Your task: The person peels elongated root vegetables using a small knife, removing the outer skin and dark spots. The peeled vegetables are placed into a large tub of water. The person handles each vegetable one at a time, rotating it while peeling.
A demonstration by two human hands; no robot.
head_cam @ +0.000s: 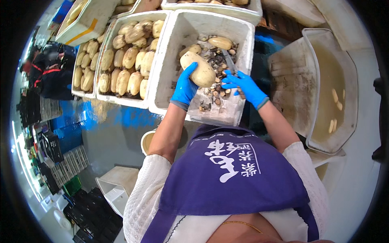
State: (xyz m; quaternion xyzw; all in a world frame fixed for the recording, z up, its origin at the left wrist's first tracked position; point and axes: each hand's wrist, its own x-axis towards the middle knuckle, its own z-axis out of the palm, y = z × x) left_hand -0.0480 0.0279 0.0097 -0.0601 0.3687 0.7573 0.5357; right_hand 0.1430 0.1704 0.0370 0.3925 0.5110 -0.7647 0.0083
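My left hand [184, 88], in a blue glove, grips a pale, thick lotus root segment [199, 69] over a white foam box [165, 73]. To its right, my gloved right hand [249, 89] holds a knife [229, 61], its grey blade pointing away from me and its handle mostly hidden by the fingers. The blade is apart from the held segment. Below, dark trimmings and round cut ends [217, 94] are strewn over the box floor. Another lotus root segment [221, 42] lies at the box's far end, and one more [191, 49] is partly behind the held one.
On the left stands a foam box [124, 100] filled with lotus roots [129, 57]. A large plastic tub [310, 91] at right holds murky water with several pale pieces [335, 95]. A round bucket [147, 141] is beside my left forearm. People in dark clothes [56, 79] are at far left.
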